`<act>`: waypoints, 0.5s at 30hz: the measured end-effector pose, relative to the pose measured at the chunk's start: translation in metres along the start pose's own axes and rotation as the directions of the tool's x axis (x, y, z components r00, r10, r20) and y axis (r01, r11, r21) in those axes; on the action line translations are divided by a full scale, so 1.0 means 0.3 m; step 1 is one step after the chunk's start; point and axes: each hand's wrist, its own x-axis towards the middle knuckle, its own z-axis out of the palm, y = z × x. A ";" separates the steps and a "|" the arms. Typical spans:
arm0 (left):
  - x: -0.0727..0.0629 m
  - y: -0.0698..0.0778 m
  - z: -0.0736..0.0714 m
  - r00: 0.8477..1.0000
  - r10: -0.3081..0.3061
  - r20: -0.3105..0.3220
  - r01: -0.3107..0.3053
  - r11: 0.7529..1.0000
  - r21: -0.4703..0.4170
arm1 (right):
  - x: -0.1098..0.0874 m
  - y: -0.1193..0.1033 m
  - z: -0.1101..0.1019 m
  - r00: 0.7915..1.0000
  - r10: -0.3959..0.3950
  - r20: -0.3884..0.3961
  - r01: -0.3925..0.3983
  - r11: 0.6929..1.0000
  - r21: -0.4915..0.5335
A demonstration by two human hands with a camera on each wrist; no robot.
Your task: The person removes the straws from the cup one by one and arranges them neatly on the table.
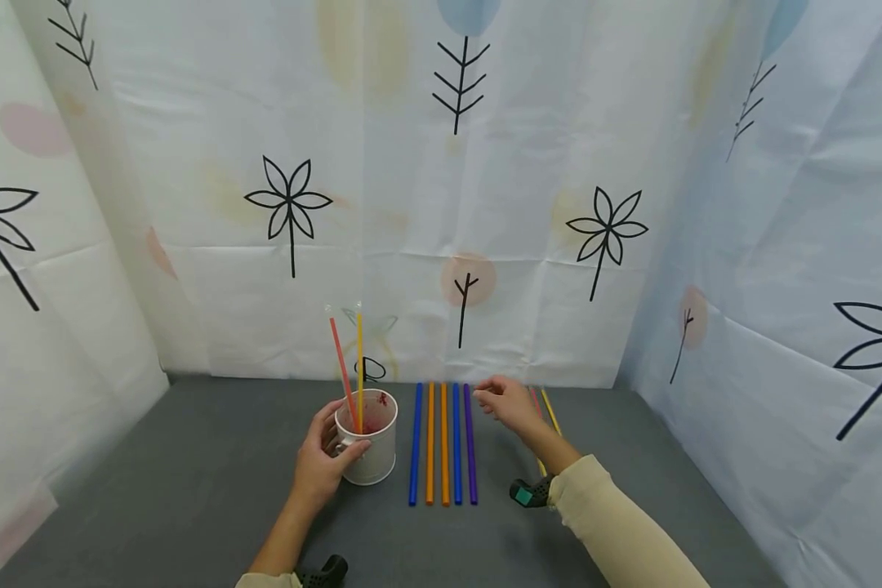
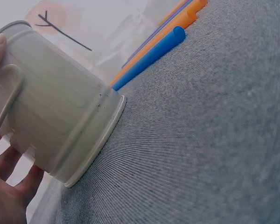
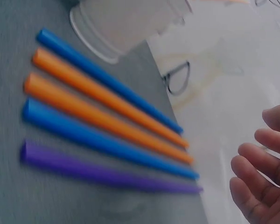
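My left hand [image 1: 319, 465] grips a white metal mug [image 1: 373, 461] by its side, thumb near the rim and fingers around the back. A thin red straw [image 1: 342, 363] and a yellow straw [image 1: 360, 367] stand upright in the mug, in clear wrappers. Just right of it lie thick straws side by side: a blue one [image 1: 416, 445], two orange ones [image 1: 437, 445], another blue one [image 1: 457, 445] and a purple one [image 1: 471, 449]. Near the purple straw's far end hovers my right hand [image 1: 510, 404], holding nothing, its fingers loosely bent in the right wrist view.
Beyond my right forearm lie a thin red straw [image 1: 536, 400] and a yellow straw [image 1: 551, 412], partly hidden by the arm. A grey cloth covers the table [image 1: 213, 474]. Patterned white curtains [image 1: 397, 204] enclose the back and both sides.
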 end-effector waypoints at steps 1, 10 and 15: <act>-0.002 0.001 0.000 1.000 -0.002 0.000 0.002 1.000 0.003 | 0.004 -0.009 0.019 1.000 -0.004 0.007 0.004 1.000 0.008; -0.020 0.101 0.005 1.000 0.005 0.000 -0.005 1.000 -0.002 | 0.030 -0.087 0.173 0.992 -0.085 0.088 0.080 0.995 0.059; -0.026 0.136 0.002 1.000 0.014 0.007 -0.014 1.000 0.004 | 0.037 -0.133 0.230 0.989 -0.114 0.097 0.110 0.993 0.044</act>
